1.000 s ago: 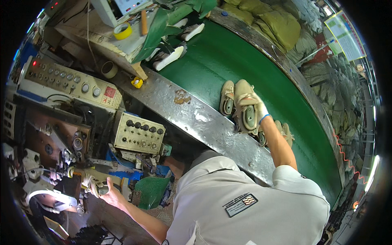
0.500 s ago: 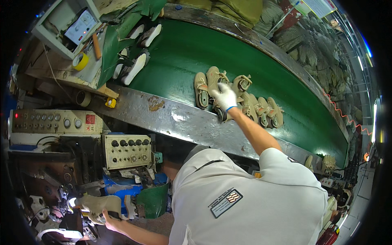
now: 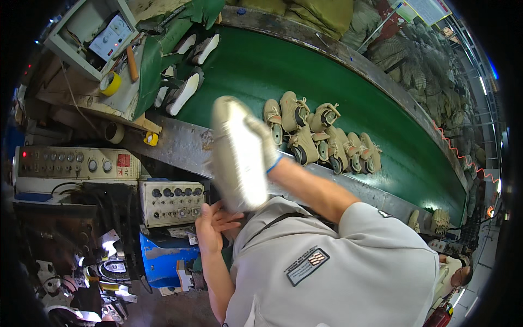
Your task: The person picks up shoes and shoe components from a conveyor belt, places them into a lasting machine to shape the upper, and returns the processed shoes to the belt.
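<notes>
My right hand, in a white glove with a blue cuff, grips a tan shoe over the near edge of the green belt. The shoe stands nearly upright, its pale underside facing me and slightly blurred. Just below its lower end is my bare left hand, fingers apart and holding nothing; whether a fingertip touches the shoe, I cannot tell. Several tan lace-up shoes sit in a cluster on the belt, beyond my right forearm.
The green conveyor belt has a metal edge. White-soled dark shoes lie at its left. A control box, a blue machine part and lit machinery stand at left. Yellow tape rests on a wooden bench.
My left hand has left the lit machine, moving up and right; the shoe it held there is gone from that spot. My right hand has moved left from the belt cluster and now holds a shoe.
</notes>
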A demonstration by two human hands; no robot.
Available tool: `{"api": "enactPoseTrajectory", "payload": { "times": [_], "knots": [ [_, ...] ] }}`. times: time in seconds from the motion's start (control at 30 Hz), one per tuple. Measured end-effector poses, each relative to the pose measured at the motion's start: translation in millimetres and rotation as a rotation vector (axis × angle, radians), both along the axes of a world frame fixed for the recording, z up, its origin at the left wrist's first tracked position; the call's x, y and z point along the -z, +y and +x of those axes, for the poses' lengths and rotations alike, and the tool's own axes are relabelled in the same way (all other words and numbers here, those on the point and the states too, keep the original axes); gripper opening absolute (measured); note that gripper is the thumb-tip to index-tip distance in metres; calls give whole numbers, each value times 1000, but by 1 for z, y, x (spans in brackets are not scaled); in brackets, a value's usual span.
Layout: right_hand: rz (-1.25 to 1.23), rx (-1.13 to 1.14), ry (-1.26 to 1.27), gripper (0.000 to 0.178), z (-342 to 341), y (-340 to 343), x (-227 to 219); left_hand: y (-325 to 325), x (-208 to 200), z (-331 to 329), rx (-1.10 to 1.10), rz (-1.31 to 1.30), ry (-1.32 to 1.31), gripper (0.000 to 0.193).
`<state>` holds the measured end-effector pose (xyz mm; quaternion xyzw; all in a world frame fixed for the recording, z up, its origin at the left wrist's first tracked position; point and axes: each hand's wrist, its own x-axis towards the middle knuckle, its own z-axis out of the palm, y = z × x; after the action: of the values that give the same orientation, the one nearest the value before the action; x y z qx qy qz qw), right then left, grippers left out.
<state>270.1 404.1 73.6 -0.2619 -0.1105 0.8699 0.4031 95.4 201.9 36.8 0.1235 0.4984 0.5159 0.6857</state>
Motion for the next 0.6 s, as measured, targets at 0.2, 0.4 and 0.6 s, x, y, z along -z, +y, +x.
{"api": "enactPoseTrajectory", "payload": {
  "times": [0.2,0.4,0.6],
  "knots": [
    [86,-33,-872,53,177,140,55,-84,50,-77,-416,-95,1047,31],
    [1161,-1406,-2165,56,358,225,241,-97,12,-116,-313,-453,1798,31],
    [682,-1392,-2238,53,190,250,221,-166,22,-82,-230,-798,1798,38]
  ]
}}
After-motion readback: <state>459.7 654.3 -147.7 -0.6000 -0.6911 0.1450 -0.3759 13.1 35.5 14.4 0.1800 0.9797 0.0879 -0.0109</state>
